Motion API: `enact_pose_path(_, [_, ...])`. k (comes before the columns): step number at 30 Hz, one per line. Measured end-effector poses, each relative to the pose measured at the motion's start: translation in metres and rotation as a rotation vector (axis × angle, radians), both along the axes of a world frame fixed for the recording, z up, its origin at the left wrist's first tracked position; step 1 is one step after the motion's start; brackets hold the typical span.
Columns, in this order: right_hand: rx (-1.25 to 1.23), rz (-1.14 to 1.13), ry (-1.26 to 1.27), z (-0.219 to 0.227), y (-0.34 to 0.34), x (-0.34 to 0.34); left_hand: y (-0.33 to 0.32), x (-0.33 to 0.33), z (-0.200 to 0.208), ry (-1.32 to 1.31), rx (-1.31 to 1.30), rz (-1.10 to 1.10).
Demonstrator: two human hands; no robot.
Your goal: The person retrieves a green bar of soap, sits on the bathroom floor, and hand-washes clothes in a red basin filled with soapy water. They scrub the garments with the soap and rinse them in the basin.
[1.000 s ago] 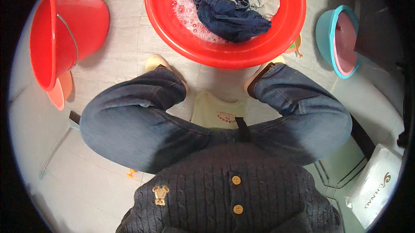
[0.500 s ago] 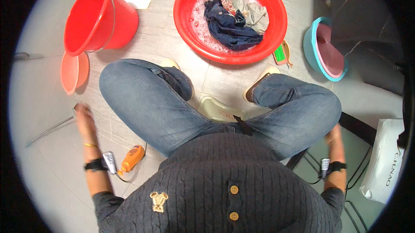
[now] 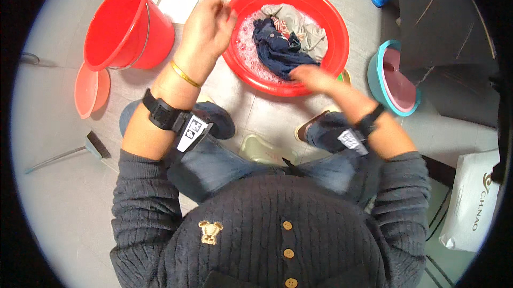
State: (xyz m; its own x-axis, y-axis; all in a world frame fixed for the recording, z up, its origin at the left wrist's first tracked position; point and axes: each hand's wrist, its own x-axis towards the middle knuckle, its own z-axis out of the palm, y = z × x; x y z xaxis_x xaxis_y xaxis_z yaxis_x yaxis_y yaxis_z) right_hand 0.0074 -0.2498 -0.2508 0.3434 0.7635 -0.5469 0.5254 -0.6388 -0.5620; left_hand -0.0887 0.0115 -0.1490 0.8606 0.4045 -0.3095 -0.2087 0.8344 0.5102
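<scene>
A red basin (image 3: 338, 55) on the floor ahead holds sudsy water and wet clothes. A navy garment (image 3: 275, 55) lies in it, with a light beige cloth (image 3: 315, 37) and a bit of red-striped fabric (image 3: 280, 25) beside it. Over the basin's left rim my left hand (image 3: 208, 29) is raised, empty, fingers loosely bent and apart. My right hand (image 3: 315, 78) reaches across the near rim with fingers extended, somewhat blurred, close to the navy garment. Whether it touches the cloth I cannot tell.
At left stand a red bucket (image 3: 155, 39), a pink bowl (image 3: 92, 93) and a brush-ended broom (image 3: 96, 145). Blue and pink basins (image 3: 380, 82) are nested at right, near a white bag (image 3: 470, 202). A light green stool (image 3: 262, 149) sits between my legs.
Both hands have come up from beside my legs to the red basin, the left to its left rim and the right to its near rim. The clothes look unmoved.
</scene>
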Motion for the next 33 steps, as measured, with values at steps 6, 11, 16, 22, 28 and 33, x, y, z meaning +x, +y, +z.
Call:
enact_pose_path(6, [-0.038,0.073,-0.226,-0.103,0.017,-0.049,0.048,-0.008,-0.082,0.375,-0.088,0.212])
enact_pose_path(11, [-0.090,0.147,-0.448,-0.127,0.016,-0.048,0.045,0.004,-0.093,0.291,-0.056,0.185])
enact_pose_path(16, [-0.071,0.204,-0.503,-0.134,0.009,-0.059,0.042,0.011,-0.077,0.328,-0.139,0.192])
enact_pose_path(22, [-0.123,0.255,-0.348,-0.106,0.001,-0.083,0.036,0.028,-0.075,0.335,-0.151,0.091])
enact_pose_path(28, [0.054,0.154,0.078,-0.088,0.025,-0.061,0.037,0.067,-0.075,0.376,-0.136,-0.025])
enact_pose_path(33, [0.180,-0.616,-0.180,-0.127,0.015,0.030,0.025,0.062,-0.070,0.392,-0.085,-0.040])
